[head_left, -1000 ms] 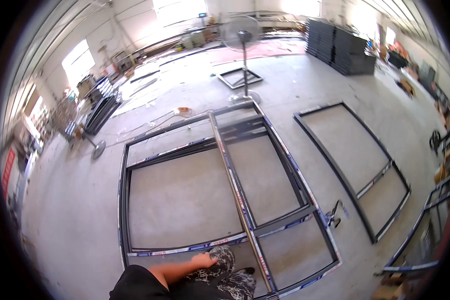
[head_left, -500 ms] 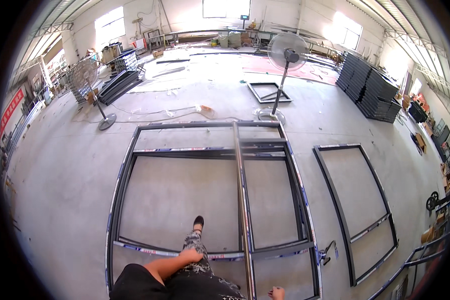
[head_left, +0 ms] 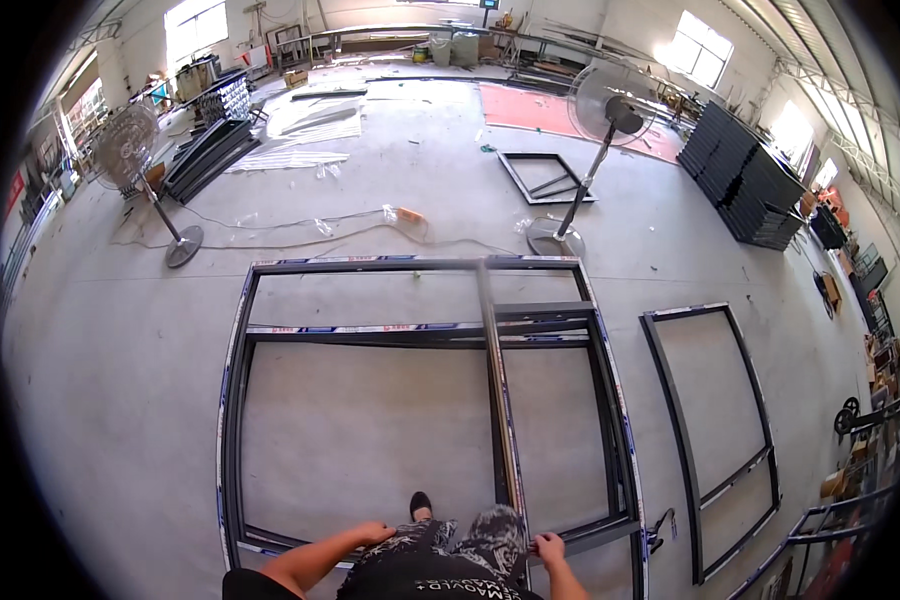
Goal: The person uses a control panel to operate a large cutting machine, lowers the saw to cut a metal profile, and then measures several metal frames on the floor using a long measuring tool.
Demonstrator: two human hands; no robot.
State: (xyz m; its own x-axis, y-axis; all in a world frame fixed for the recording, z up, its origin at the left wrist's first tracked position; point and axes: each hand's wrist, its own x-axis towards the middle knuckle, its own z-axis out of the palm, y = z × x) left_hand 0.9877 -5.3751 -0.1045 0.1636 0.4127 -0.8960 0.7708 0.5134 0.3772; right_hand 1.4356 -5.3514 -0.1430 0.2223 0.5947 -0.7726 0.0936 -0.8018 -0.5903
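Observation:
My left hand rests against the left thigh of my patterned trousers, its fingers curled in; whether it pinches cloth is too small to see. Beside my right knee, my right hand is closed, close to the long middle bar of a large dark metal frame. I cannot tell whether it touches the bar or grips anything. The frame lies on the floor around my legs, with blue and white film strips on its bars. A crossbar runs right of that hand. My left shoe stands inside the frame.
A smaller dark frame lies to the right, with a dark strapped item between. Beyond stand two pedestal fans, one left and one right. A cable crosses the floor. Stacked dark frames rise at far right.
I have stepped forward and bend lower, and a knee now shows at the middle bar. My right hand has moved up from the lower edge to beside that knee. My left hand stays at the thigh.

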